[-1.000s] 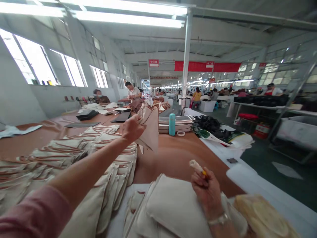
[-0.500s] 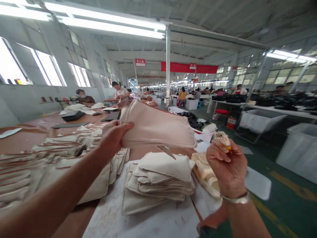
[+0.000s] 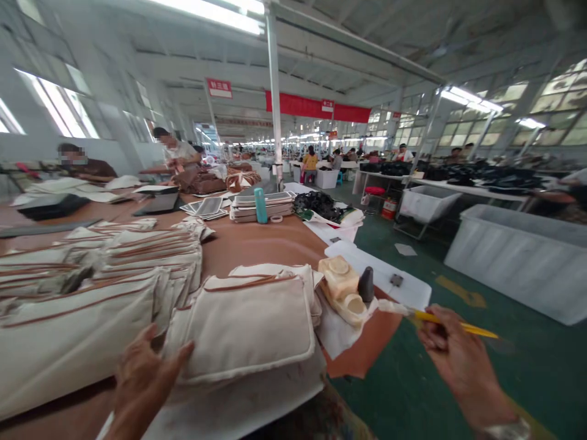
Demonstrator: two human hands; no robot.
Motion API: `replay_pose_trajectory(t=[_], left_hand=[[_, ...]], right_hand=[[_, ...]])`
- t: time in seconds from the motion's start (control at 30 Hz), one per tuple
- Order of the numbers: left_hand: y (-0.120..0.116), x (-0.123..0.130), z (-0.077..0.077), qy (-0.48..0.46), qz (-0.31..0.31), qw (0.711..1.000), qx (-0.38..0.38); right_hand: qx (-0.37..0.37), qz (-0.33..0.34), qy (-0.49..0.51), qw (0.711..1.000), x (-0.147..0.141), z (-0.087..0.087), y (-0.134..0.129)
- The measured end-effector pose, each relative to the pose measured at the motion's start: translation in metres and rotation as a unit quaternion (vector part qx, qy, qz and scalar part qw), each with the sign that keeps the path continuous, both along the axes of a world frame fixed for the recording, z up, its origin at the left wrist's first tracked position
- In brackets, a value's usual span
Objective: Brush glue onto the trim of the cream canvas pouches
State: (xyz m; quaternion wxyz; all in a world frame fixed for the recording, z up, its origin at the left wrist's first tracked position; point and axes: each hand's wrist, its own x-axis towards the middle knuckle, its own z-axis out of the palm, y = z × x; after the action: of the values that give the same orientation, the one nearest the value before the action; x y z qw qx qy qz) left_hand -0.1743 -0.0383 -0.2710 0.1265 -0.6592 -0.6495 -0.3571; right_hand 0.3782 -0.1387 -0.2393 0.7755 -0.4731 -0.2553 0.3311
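Observation:
In the head view a cream fabric panel point(image 3: 257, 324) with brown edging lies on top of a stack of similar pieces. At its left edge is my left hand point(image 3: 144, 373), thumb and fingers spread, the thumb touching the panel. My right hand point(image 3: 452, 345), off to the right over the floor, is closed around a brush point(image 3: 428, 316) with a yellow handle and whitish bristles pointing left. Between the stack and the brush stand a stained, cut-open plastic container point(image 3: 342, 284) and a dark cone-shaped object point(image 3: 365, 285). White sheeting point(image 3: 229, 409) lies under the stack.
Rows of cream fabric pieces point(image 3: 151, 256) cover the table's left side. A turquoise bottle point(image 3: 260, 206) stands by stacked panels farther back. White bins point(image 3: 518, 263) are on the green floor at right. Co-workers sit at the far left, with one person point(image 3: 174, 153) behind the table.
My left hand has lowered the raised fabric panel onto the stack and loosened its grip. My right hand has moved right and down, and the brush now points left. The view has turned right.

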Motion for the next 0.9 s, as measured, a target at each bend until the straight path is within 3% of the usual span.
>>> replay_pose_trajectory(t=[0.07, 0.2, 0.33, 0.53, 0.7, 0.9], left_hand=[[0.000, 0.017, 0.008, 0.055, -0.012, 0.997, 0.048], [0.005, 0.074, 0.026, 0.132, -0.201, 0.966, 0.094], [0.030, 0.135, 0.041, 0.161, -0.258, 0.950, 0.067], [0.060, 0.190, 0.058, 0.194, -0.280, 0.937, -0.078], [0.066, 0.201, 0.071, 0.208, -0.249, 0.933, -0.156], [0.069, 0.207, 0.093, 0.226, -0.221, 0.916, -0.246]], right_hand=[[-0.024, -0.015, -0.061, 0.998, -0.002, -0.004, 0.012], [-0.075, -0.014, -0.222, 0.972, -0.011, -0.005, 0.042], [-0.100, 0.024, -0.356, 0.929, -0.021, -0.017, 0.074], [-0.134, 0.043, -0.461, 0.876, -0.025, -0.047, 0.100], [-0.130, 0.032, -0.473, 0.871, -0.017, -0.040, 0.092], [-0.100, 0.011, -0.474, 0.875, -0.014, -0.037, 0.065]])
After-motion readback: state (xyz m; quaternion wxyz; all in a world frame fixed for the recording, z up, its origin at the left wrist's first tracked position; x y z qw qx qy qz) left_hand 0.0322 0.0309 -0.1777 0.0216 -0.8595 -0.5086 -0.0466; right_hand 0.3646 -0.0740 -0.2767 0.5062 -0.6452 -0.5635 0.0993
